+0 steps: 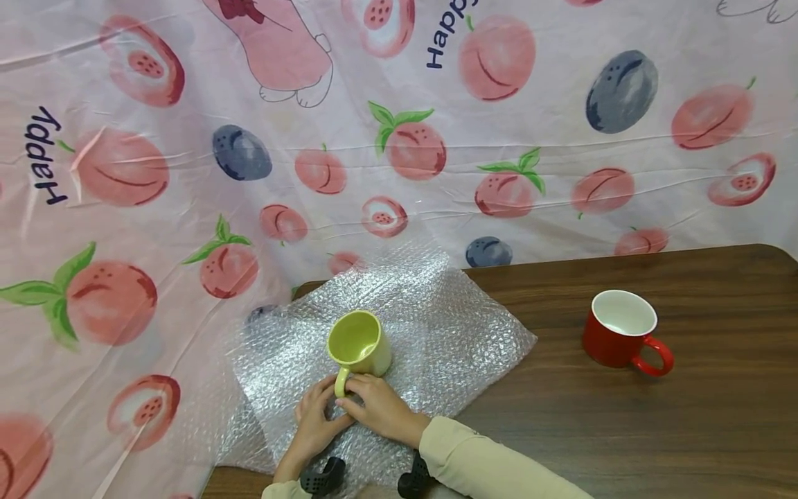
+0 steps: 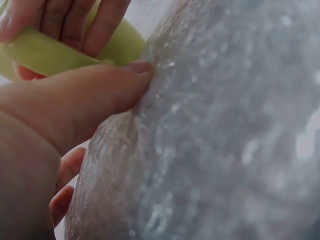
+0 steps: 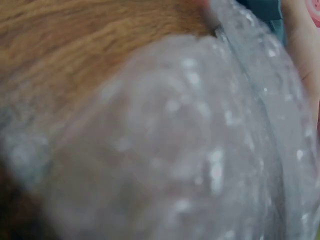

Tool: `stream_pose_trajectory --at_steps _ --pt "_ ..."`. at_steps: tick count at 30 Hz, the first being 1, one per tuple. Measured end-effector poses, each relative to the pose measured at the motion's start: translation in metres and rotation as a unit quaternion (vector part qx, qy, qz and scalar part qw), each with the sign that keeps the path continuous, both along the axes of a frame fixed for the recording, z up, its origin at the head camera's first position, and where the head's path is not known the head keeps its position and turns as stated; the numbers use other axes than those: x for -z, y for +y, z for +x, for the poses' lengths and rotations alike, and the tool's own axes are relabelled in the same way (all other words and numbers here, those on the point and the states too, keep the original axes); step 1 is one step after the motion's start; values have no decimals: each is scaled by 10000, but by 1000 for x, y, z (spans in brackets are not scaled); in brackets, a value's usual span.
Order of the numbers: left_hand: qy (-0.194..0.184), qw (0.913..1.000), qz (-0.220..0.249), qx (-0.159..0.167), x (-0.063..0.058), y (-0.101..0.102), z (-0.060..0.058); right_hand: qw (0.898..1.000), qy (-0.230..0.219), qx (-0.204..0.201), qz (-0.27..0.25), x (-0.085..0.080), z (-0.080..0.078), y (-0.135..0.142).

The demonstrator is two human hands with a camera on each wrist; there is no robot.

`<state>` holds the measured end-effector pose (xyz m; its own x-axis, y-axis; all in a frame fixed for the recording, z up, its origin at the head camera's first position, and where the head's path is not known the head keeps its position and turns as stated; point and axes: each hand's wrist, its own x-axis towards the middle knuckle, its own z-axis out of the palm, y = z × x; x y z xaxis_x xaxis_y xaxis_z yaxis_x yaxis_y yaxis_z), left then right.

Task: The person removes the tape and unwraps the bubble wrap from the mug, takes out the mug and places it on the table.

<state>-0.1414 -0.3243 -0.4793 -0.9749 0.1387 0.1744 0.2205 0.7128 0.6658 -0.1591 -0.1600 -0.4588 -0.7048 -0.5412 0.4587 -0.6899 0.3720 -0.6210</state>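
Observation:
A yellow-green mug point(image 1: 358, 346) stands on a sheet of bubble wrap point(image 1: 430, 333), its handle towards me. My right hand point(image 1: 383, 409) holds the mug's handle, and in the left wrist view its fingers point(image 2: 65, 25) pass around the handle. Close beside it, my left hand point(image 1: 316, 423) pinches the near part of the wrap. In the left wrist view, the left thumb point(image 2: 107, 87) presses on the wrap's near side and the other fingers lie behind it. Blurred bubble wrap point(image 3: 165, 140) fills most of the right wrist view, hiding the right hand there.
A red mug point(image 1: 614, 339) with a white inside stands on the brown wooden table point(image 1: 704, 416) at the right. Pink fruit-printed cloth point(image 1: 436, 201) hangs behind the table and along its left side. Dark wrist straps point(image 1: 324, 477) sit near both sleeves.

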Motion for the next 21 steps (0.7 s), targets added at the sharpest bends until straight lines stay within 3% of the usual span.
stream_pose_trajectory --at_steps 5,11,21 --pt "36 10000 26 -15 -1 0 1 9999 98 94 97 1 2 0" --pt "31 10000 54 -7 0 0 2 9996 -89 268 -89 -2 1 0" --pt "-149 9998 113 2 1 0 0 9955 -757 320 -468 -4 2 0"
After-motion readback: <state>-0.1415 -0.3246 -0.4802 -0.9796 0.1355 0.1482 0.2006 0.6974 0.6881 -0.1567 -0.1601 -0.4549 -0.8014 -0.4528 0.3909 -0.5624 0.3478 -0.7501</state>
